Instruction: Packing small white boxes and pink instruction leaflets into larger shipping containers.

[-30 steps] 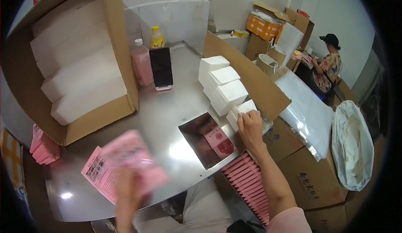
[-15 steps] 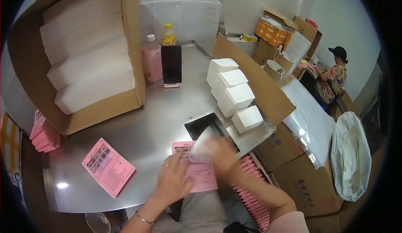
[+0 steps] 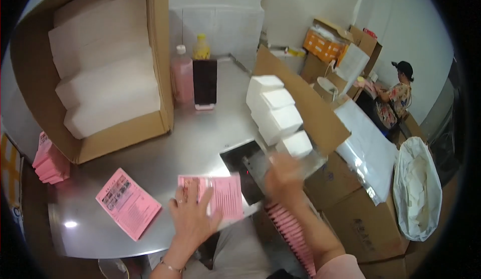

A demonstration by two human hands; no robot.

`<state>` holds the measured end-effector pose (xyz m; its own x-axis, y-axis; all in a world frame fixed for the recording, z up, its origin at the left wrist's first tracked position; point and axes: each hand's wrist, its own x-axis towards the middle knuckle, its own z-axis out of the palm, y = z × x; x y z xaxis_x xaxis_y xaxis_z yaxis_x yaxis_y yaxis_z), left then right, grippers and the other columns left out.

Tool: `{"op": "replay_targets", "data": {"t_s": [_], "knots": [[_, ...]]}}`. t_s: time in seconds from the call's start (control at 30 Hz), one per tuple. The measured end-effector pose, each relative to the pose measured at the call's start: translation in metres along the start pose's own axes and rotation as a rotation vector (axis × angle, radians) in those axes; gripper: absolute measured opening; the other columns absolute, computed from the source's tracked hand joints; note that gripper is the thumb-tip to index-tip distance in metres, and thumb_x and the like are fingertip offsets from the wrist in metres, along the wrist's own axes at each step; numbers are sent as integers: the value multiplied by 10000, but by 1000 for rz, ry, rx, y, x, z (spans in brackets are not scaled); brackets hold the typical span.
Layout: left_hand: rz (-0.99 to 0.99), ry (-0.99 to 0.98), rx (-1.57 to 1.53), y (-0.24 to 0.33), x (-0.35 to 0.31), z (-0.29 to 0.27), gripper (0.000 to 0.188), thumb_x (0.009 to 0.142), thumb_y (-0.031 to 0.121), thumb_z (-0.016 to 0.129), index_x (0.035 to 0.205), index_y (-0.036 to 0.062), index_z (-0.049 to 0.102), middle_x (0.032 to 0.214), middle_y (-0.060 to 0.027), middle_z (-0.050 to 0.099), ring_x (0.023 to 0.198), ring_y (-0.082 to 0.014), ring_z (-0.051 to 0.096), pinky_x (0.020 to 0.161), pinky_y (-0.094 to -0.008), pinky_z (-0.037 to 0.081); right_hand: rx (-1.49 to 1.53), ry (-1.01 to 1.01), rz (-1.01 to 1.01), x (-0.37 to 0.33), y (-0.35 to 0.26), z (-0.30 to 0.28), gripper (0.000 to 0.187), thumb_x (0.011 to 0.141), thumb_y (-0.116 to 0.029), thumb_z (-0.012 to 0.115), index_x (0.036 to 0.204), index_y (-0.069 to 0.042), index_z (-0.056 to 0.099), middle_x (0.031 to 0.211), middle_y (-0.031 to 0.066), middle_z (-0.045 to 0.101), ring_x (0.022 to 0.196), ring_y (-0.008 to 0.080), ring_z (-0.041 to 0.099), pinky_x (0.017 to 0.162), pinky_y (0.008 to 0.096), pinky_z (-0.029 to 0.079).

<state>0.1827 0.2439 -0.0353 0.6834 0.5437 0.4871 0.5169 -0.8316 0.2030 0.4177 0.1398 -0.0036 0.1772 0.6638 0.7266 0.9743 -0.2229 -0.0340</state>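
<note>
1. Across the middle of the frame, a shiny metal surface (image 3: 195,144).
2. At upper left, an open cardboard box (image 3: 161,53), tilted, with white paper stacks (image 3: 107,78) inside.
3. At lower right, closed brown cartons (image 3: 358,229), with a white sack (image 3: 418,194) just beside, at the right edge.
4. Right of centre, white paper blocks (image 3: 280,116) in a slanting row on the surface, near an upright cardboard sheet (image 3: 300,98).
5. At the lower middle, below the edge of the surface, a row of pink packets (image 3: 290,239).
6. Left of the lower middle, a pink pack (image 3: 129,204) flat on the surface, well apart from both hands.
7. At lower centre, a pink sheet (image 3: 230,194), flat, over the left side of a dark opening (image 3: 243,161) in the surface.
8. Left hand (image 3: 193,211) on that pink sheet, palm down, fingers spread.
9. Right hand (image 3: 284,179) near the opening, just beside the nearest white block; blurred, cannot tell finger position or anything held.
10. At upper centre, a dark phone (image 3: 205,81), upright on a stand.
</note>
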Motion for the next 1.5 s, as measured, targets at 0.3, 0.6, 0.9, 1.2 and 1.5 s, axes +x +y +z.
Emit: {"op": "replay_targets", "data": {"t_s": [0.3, 0.6, 0.9, 1.2, 1.5], "knots": [[46, -49, -22, 10, 16, -10, 484, 783, 445, 712, 1076, 69, 631, 1262, -174, 568, 1051, -386, 508, 829, -486, 356, -60, -46, 266, -16, 97, 14, 96, 860, -90, 643, 889, -11, 689, 848, 131, 560, 876, 329, 548, 755, 463, 440], [21, -235, -283, 9, 5, -2, 575, 747, 389, 769, 1182, 45, 617, 1047, -180, 549, 965, -369, 529, 799, -445, 434, 202, -59, -120, -32, 18, 18, 406, 809, 26, 569, 1213, 20, 605, 1297, 218, 566, 1187, 435, 548, 1040, 525, 433], [13, -83, -313, 28, 13, -5, 814, 721, 256, 782, 1446, 89, 450, 953, -156, 546, 854, -336, 529, 752, -427, 442, 194, -455, -221, -7, -56, 74, 222, 829, -145, 625, 1010, -18, 637, 930, 194, 606, 949, 372, 614, 1064, 727, 264], [-37, 218, -341, -30, -20, -31, 236, 660, -28, 589, 869, 74, 629, 1131, -160, 598, 1097, -371, 529, 960, -463, 412, 75, -575, 95, -20, 10, 37, 109, 828, -111, 610, 907, -66, 669, 764, 160, 654, 736, 385, 660, 665, 477, 520], [-328, 23, 286, -109, -40, -64, 132, 830, 63, 584, 960, 57, 563, 994, -153, 562, 1046, -375, 522, 970, -530, 359, -308, -104, 208, -26, 88, 24, 107, 830, -110, 688, 891, -36, 640, 879, 126, 540, 894, 302, 540, 799, 458, 435]]}}
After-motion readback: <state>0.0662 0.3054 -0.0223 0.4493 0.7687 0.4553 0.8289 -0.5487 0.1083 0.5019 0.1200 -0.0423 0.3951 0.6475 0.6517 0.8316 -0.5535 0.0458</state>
